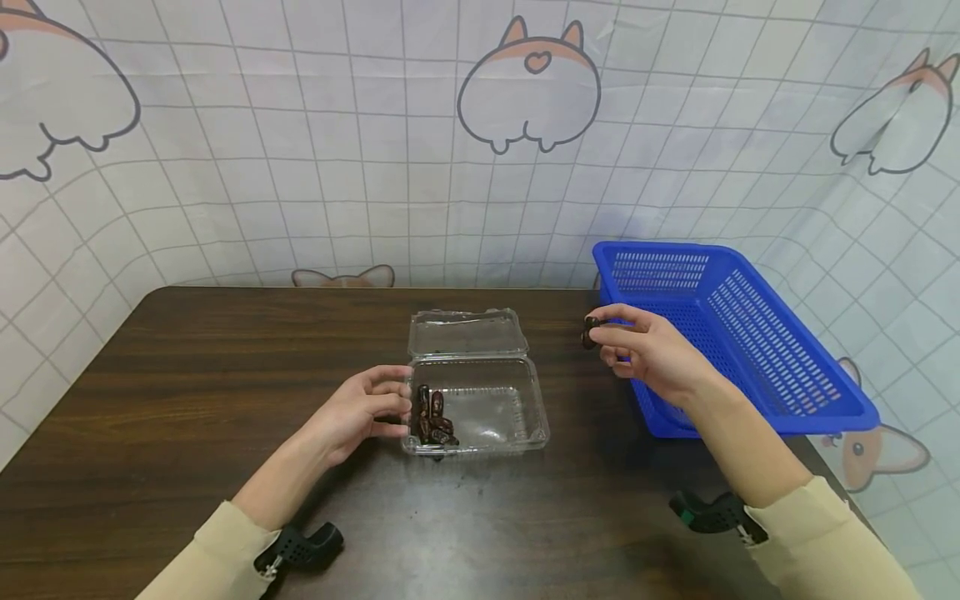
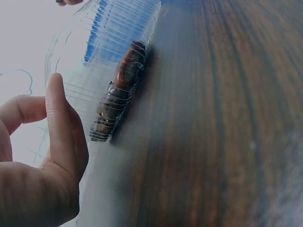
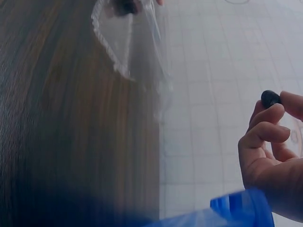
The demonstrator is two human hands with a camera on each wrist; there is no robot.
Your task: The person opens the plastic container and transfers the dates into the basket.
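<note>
Head view: the left hand (image 1: pixel 375 407), fingers loosely extended, touches a clear hinged plastic box (image 1: pixel 487 421) of dark-brown oval dates (image 1: pixel 437 423); the right hand (image 1: pixel 648 350) pinches a dark date (image 1: pixel 588 335) beside a blue plastic basket (image 1: pixel 780 342). Left wrist: dates line the box's wall. Right wrist: fingertips (image 3: pixel 272 115) grip the date.

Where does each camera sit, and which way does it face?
Head: worn on the head, facing forward and down at the dark brown wooden table; left hand, right hand and both forearms show.
Left wrist: worn there, facing the clear, hinged plastic box; left fingers show.
Right wrist: worn there, facing across toward the box; right fingers show.
Head and right wrist share the slotted blue plastic basket.
</note>
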